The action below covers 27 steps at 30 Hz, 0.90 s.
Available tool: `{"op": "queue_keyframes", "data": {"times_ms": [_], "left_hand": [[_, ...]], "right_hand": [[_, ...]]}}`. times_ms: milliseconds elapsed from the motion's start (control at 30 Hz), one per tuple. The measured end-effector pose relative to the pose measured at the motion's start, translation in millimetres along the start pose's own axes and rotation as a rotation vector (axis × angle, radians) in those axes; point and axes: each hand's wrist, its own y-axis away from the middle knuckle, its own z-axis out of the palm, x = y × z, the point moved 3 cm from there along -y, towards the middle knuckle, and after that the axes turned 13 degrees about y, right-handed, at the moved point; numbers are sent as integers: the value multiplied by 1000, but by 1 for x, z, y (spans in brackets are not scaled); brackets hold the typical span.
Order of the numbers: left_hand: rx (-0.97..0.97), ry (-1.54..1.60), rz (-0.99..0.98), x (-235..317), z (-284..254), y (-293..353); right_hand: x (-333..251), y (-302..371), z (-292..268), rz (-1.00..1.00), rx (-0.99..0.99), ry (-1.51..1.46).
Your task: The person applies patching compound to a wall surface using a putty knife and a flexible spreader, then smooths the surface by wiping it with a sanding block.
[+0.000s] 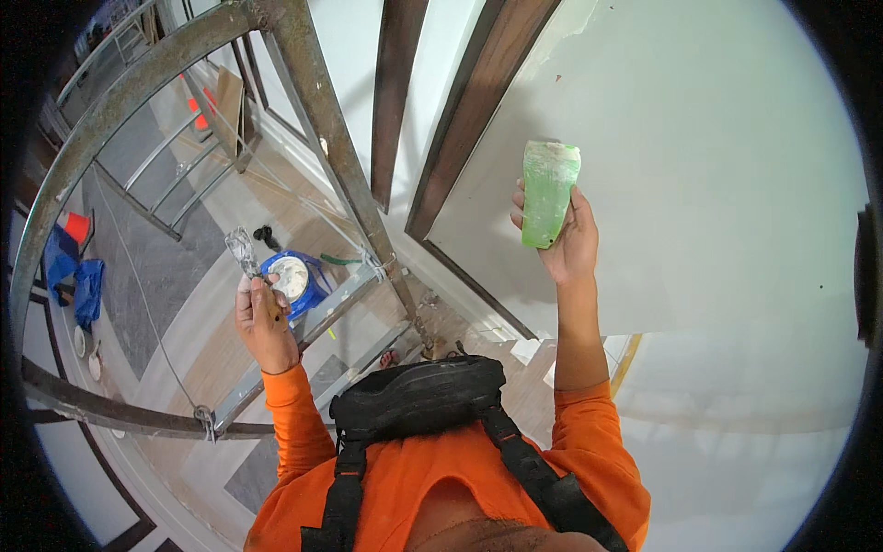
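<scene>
My right hand point(572, 241) is closed round a green plastic spreader point(549, 198), held upright with whitish filler smeared along its wide upper edge. It is in front of a pale wall panel point(708, 184); whether the spreader touches the panel I cannot tell. On the left, my left hand point(265, 322) grips the handle of a putty knife point(242, 250), its blade coated with whitish filler and pointing up and away. Below that hand, lower down, a blue bucket point(317, 293) contains white paste point(291, 276).
A curved metal scaffold frame point(120, 101) with a straight post point(336, 129) surrounds the left side. Dark wooden trim point(483, 101) borders the panel. Far below on the floor point(156, 304) are a metal ladder point(179, 179), blue plastic sheeting point(87, 290) and an orange bucket point(75, 226).
</scene>
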Motion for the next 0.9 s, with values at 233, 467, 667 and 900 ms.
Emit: {"op": "queue_keyframes", "data": {"times_ms": [233, 467, 667, 900], "left_hand": [[-4, 10, -30, 1, 1, -1], [-28, -14, -82, 2, 1, -2], [-35, -18, -96, 3, 1, -2], [-61, -42, -95, 1, -1, -2]], "right_hand": [[19, -10, -14, 41, 30, -132], [-7, -18, -5, -145, 145, 200], [-82, -59, 22, -1030, 305, 1454], [-112, -96, 21, -1466, 407, 2230]]}}
